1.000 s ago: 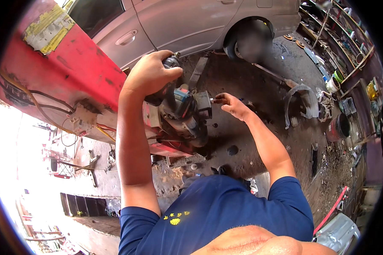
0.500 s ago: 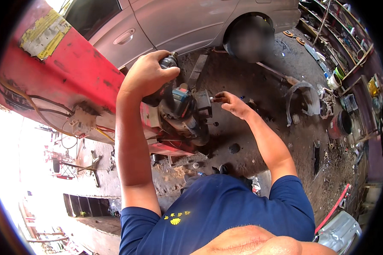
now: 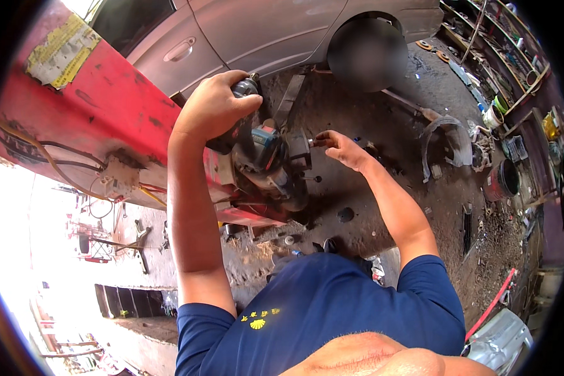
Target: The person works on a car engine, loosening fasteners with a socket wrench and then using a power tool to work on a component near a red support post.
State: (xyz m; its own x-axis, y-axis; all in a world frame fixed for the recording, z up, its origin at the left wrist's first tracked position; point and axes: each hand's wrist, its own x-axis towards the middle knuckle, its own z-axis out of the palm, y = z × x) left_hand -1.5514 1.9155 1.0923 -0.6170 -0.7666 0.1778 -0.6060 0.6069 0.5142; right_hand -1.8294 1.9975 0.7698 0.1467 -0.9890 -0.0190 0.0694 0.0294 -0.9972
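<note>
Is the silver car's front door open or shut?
Shut: the front door sits flush with the rear door along an even seam.

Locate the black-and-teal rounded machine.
In the head view, the black-and-teal rounded machine sits just left of centre, beside the long red metal beam, lower right of the left hand and left of the right hand.
</note>
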